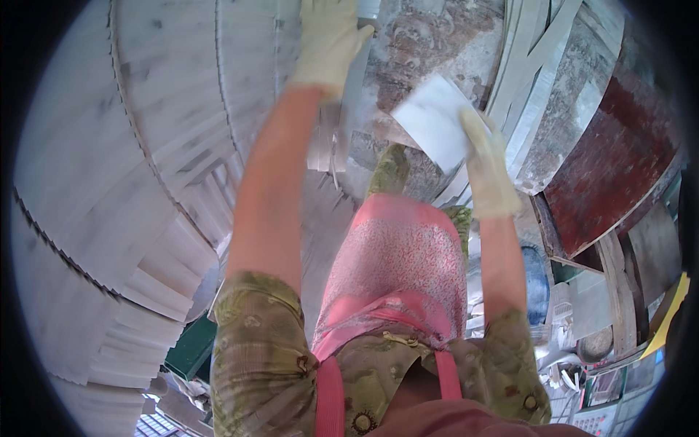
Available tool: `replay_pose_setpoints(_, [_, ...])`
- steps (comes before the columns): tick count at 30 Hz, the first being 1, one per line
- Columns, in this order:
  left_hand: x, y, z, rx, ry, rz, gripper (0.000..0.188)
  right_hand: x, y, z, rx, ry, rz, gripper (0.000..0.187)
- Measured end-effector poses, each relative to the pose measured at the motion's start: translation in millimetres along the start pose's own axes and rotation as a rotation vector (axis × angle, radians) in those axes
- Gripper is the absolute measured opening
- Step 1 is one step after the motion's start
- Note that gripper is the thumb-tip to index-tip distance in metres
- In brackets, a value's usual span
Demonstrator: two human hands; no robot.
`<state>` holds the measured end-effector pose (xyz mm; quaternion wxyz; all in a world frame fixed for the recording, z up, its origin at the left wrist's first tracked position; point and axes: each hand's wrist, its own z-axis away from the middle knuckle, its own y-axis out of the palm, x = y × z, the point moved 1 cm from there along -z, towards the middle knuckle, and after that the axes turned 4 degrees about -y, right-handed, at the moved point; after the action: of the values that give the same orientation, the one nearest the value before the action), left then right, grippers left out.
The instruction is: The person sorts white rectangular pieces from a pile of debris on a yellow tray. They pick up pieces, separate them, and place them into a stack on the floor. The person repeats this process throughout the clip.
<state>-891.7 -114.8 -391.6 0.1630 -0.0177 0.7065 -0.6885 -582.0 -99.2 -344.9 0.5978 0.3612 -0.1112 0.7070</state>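
Note:
My right hand (489,171), in a pale yellow glove, grips a flat, white, four-sided tile (431,120) by its right edge. The tile is tilted and slightly blurred, above a stained brownish surface (415,65). At the top edge my left hand (331,47), gloved the same way, reaches forward with its thumb stretched out to the right. Its fingertips run out of the picture, and nothing shows held in it. It is nearest to the rows of pale strips (171,80) on the left.
Long pale slats (520,73) lie right of the tile. Farther right are a dark red board (615,156), a blue container (535,284) and a wooden plank (617,291). A green box (191,349) stands at lower left. A pink apron (400,247) covers my front.

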Motion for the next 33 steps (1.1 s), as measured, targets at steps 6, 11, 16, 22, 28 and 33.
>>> replay_pose_setpoints(6, [-50.9,-35.2,166.5,0.223,-1.238,1.017,0.054,-51.8,86.1,-122.3,0.313,0.141,-0.132,0.059])
replay_pose_setpoints(11, [-54.2,21.0,156.5,0.051,-1.496,2.082,0.060,-80.6,114.7,-183.9,0.368,0.235,-0.112,0.060])
replay_pose_setpoints(16, [-31.0,50.9,97.9,-0.227,-1.391,2.129,0.057,-90.8,114.7,-206.3,0.293,0.302,-0.149,0.064])
replay_pose_setpoints(22, [-17.6,30.6,63.1,0.021,-1.140,1.406,0.049,-72.4,117.1,-163.9,0.191,0.262,-0.476,0.068])
replay_pose_setpoints(28, [-15.7,40.1,43.5,0.139,-1.267,1.412,0.048,-32.1,94.8,-123.2,-0.156,-0.141,-0.059,0.068])
replay_pose_setpoints(33, [-13.1,29.8,108.9,0.103,-1.418,1.504,0.043,-57.4,118.9,-144.4,0.028,-0.548,0.878,0.047])
